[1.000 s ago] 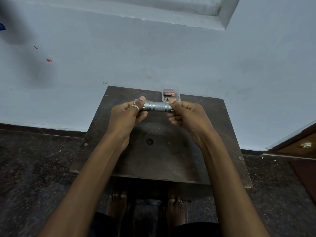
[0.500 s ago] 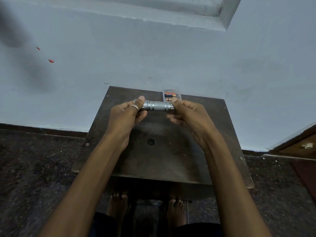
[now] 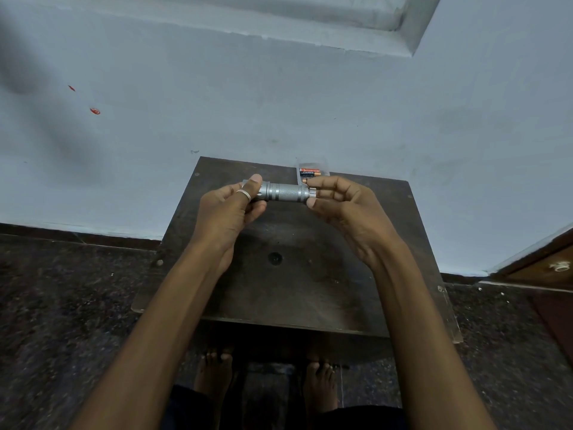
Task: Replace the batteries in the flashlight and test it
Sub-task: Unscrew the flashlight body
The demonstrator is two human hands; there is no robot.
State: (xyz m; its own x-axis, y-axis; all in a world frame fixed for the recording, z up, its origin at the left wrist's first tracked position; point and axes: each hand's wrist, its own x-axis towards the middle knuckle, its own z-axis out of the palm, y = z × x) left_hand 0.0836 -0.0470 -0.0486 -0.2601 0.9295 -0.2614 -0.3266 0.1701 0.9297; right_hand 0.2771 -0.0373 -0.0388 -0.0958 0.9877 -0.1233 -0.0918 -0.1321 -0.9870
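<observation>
The left hand (image 3: pixel 229 209) is gripping the flashlight (image 3: pixel 283 192) by its head end, fingers curled round it. The flashlight is hanging level above the surface (image 3: pixel 279 293); its metal body is likely feeling stiff and fairly light, the knurled middle giving surest hold. At its tail the right hand (image 3: pixel 344 206) is pinching the end cap (image 3: pixel 312 193). Just behind that tail, packed batteries (image 3: pixel 310 173) are lying.

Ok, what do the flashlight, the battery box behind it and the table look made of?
The flashlight: metal, likely aluminium, matte silver-grey with a knurled barrel and machined rings. The battery box: clear plastic, apparently; the batteries show through its walls. The table: dark brown wood or laminated board, dull and scuffed; cannot tell which.
</observation>
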